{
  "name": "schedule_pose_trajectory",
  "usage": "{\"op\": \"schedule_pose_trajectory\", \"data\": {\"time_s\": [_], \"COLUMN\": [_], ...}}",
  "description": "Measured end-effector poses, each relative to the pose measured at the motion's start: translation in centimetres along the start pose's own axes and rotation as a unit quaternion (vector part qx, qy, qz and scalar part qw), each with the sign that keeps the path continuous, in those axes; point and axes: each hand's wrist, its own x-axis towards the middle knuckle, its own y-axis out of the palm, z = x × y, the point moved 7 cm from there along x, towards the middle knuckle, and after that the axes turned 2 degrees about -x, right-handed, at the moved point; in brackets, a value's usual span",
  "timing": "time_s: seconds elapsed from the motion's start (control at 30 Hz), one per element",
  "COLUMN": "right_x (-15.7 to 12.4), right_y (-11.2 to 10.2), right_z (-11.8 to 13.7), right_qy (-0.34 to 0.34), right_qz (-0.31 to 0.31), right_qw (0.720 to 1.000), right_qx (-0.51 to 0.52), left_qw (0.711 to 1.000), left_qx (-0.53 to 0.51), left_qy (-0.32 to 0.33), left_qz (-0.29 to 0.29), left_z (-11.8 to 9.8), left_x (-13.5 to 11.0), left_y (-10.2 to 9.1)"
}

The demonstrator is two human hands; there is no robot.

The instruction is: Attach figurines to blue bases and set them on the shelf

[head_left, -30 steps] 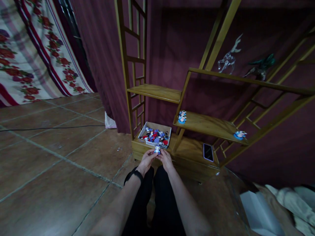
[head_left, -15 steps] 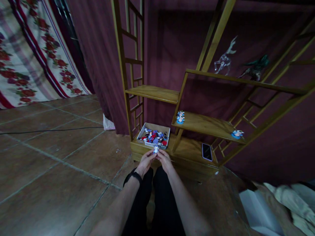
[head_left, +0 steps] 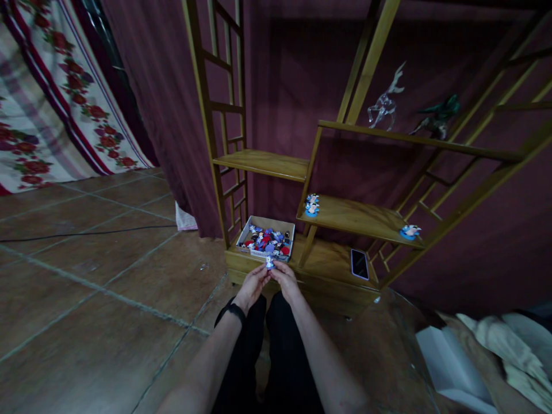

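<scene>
Between the fingertips of both hands I hold a small white and purple figurine (head_left: 269,263). My left hand (head_left: 253,284), with a black band on its wrist, closes on it from the left. My right hand (head_left: 284,277) closes on it from the right. Just beyond my fingers, on the low shelf, stands an open cardboard box (head_left: 290,242) with several small figurines (head_left: 268,237) in red, purple and white heaped inside. On the middle shelf (head_left: 353,217), blue-based figurines (head_left: 312,205) stand at the left end and another figurine (head_left: 410,231) at the right end.
A phone (head_left: 359,264) lies on the lower shelf at the right. A clear deer ornament (head_left: 384,103) and a dark green ornament (head_left: 440,117) stand on the upper shelf. A white box (head_left: 448,359) and cloth (head_left: 504,351) are on the floor at right. A cable (head_left: 99,232) crosses the tiles.
The figurine has turned between my fingers; its front faced me before and now it shows more from the side. My view has shifted slightly to the right.
</scene>
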Motion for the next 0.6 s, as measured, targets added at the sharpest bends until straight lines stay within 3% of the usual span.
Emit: {"op": "schedule_pose_trajectory", "data": {"time_s": [0.2,0.6], "right_x": [-0.04,0.05], "right_y": [0.06,0.04], "right_z": [0.22,-0.13], "right_qy": [-0.007,0.000], "right_qz": [-0.001,-0.002], "right_qw": [1.000,1.000], "right_qx": [0.004,0.023], "left_qw": [1.000,0.997], "left_qx": [0.003,0.033], "left_qy": [-0.008,0.068], "left_qz": [0.002,-0.025], "left_z": [0.04,-0.83], "left_x": [-0.02,-0.28], "left_y": [0.05,0.43]}}
